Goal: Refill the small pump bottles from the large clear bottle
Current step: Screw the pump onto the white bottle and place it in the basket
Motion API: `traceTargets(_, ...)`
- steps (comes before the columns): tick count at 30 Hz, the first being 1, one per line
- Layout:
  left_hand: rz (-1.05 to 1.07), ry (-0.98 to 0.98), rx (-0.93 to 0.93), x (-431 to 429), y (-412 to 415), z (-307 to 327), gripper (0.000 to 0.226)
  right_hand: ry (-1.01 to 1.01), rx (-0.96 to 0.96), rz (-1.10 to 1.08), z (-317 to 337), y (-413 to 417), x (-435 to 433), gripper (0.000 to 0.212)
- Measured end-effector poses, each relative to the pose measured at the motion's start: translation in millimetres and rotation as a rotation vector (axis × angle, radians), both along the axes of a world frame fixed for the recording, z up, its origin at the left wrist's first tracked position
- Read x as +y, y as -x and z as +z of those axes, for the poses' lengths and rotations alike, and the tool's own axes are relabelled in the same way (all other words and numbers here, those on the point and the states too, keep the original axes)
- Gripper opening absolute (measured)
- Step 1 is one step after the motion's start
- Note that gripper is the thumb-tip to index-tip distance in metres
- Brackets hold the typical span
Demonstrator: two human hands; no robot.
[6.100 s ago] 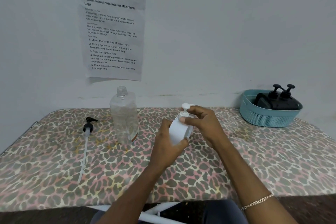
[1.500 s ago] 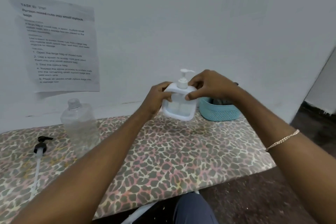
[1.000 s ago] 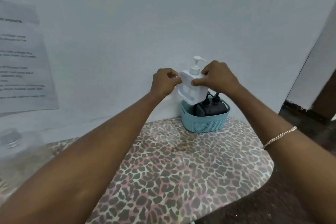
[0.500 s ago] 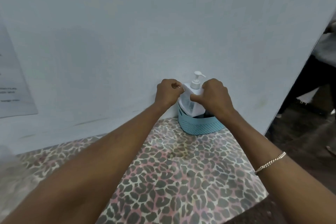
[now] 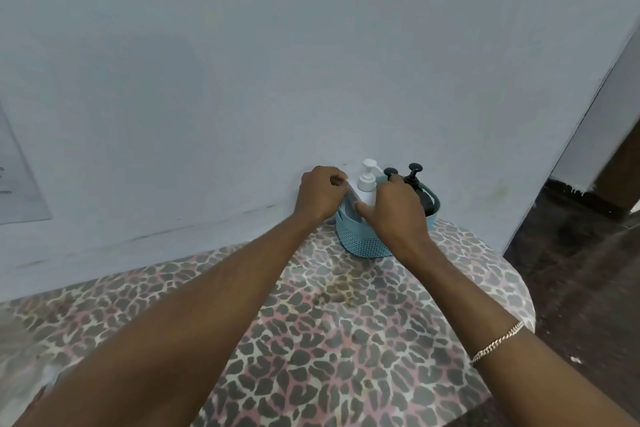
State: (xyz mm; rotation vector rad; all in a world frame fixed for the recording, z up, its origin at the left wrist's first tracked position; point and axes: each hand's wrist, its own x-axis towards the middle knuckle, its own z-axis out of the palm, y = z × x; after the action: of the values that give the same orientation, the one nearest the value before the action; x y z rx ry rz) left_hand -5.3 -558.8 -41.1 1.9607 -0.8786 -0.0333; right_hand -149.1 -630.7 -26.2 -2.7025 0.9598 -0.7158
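At 1 o'clock on the leopard-print surface (image 5: 346, 340), left hand (image 5: 320, 194) and right hand (image 5: 394, 210) fingers (image 5: 336, 181) grip the small white plastic pump bottle (image 5: 367, 184) inside the teal mesh basket (image 5: 363, 243); crowding black pump bottles (image 5: 414, 177) could tip it.

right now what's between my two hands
The white pump bottle, partly down in the teal basket, stands between the left hand and the right hand, in the head view.

In view are 1 white pump bottle (image 5: 367, 180), 2 black pump bottles (image 5: 414, 173), 1 teal perforated basket (image 5: 363, 243), 1 leopard-print table (image 5: 346, 340), 1 printed paper sheet (image 5: 17, 184), 1 chain bracelet (image 5: 497, 345) and 2 hands, namely 1 left hand (image 5: 320, 194) and 1 right hand (image 5: 391, 211).
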Motion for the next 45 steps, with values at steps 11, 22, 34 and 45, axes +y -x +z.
traceTargets(11,-0.025,-0.094,-0.146,2,13,-16,0.032,0.04,-0.012,-0.052,-24,1,16,0.037)
traceTargets(22,-0.188,-0.292,-0.178,31,31,-3,0.05,0.105,0.011,-0.007,-44,5,18,0.057)
traceTargets(34,-0.065,-0.088,-0.213,152,75,3,0.053,-0.049,-0.365,0.212,-21,45,93,0.042)
traceTargets(45,0.121,0.087,-0.247,310,135,4,0.047,-0.136,-0.485,0.464,-9,72,221,0.044)
